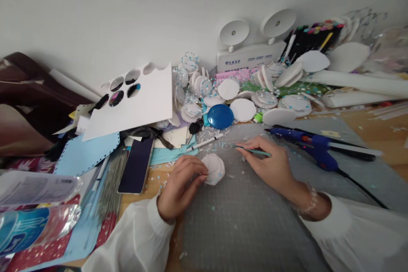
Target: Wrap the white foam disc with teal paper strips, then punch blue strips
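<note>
My left hand (183, 185) is closed at the left edge of a small stack of white discs (214, 170), its thumb and fingertips pinching the rim. The stack rests on the grey cutting mat (236, 216) and carries a few pale blue specks. In my right hand (270, 163) is a thin teal pair of tweezers (259, 152), gripped between thumb and fingers. Its tip points left, above the mat and beyond the discs, among tiny blue and white scraps. A white pen (205, 143) lies just behind the stack.
A blue glue gun (306, 140) with its cord lies at right. Behind stand a blue round lid (220, 116), heaped white discs (244, 109) and a two-lamp emergency light (251, 55). At left are a phone (136, 165), a holed white board (143, 102) and a plastic bottle (35, 225).
</note>
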Available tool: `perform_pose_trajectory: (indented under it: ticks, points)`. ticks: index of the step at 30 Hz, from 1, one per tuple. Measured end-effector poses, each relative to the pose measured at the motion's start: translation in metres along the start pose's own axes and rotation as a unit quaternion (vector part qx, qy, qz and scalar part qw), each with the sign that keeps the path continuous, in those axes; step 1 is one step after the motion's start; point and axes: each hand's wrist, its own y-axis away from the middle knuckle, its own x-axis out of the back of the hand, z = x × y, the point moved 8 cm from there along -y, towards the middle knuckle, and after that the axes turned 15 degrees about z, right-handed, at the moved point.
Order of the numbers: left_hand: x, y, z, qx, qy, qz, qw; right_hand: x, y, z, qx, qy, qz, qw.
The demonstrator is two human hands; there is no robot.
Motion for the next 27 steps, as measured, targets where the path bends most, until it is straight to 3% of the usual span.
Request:
perform_pose_trajectory:
  ticks: [13,21,27]
  points:
    - [0.001,-0.001,0.003,-0.027,-0.055,0.013,0.998,-0.011,0.001,0.002,0.008,0.010,-0.022,1.000]
    - [0.001,-0.001,-0.008,-0.004,-0.052,0.034,0.998,0.008,0.000,-0.008,0.002,-0.009,0.027,1.000]
    - [-0.009,-0.002,-0.010,-0.020,-0.010,-0.026,0.999,0.032,0.010,-0.018,-0.041,-0.034,0.043,0.998]
